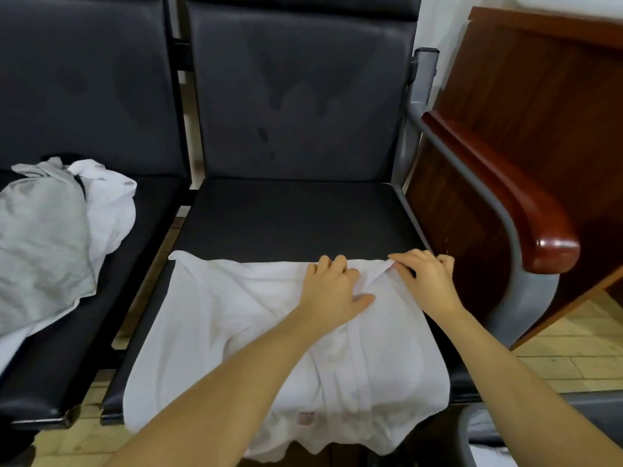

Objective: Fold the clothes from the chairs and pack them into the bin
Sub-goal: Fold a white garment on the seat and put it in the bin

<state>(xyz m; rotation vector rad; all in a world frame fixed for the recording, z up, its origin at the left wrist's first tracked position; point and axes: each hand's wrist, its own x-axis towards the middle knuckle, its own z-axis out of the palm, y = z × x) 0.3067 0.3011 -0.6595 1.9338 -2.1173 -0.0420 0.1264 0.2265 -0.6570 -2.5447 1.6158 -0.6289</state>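
Note:
A white garment (236,332) lies spread over the front half of the black chair seat (296,217) in the middle, its lower edge hanging over the front. My left hand (332,291) rests on the cloth near its far right corner, fingers bent at the top edge. My right hand (426,278) pinches a raised fold of the same garment at that corner. On the seat to the left, a grey garment (40,244) and another white one (111,203) lie in a crumpled pile. The bin shows only as a grey rim (472,429) at the bottom right.
The chair's grey metal frame with a red-brown wooden armrest (526,210) stands close to my right hand. A dark wooden cabinet (539,96) fills the right side. Black backrests (296,89) rise behind the seats. Light wood flooring (573,348) shows at the lower right.

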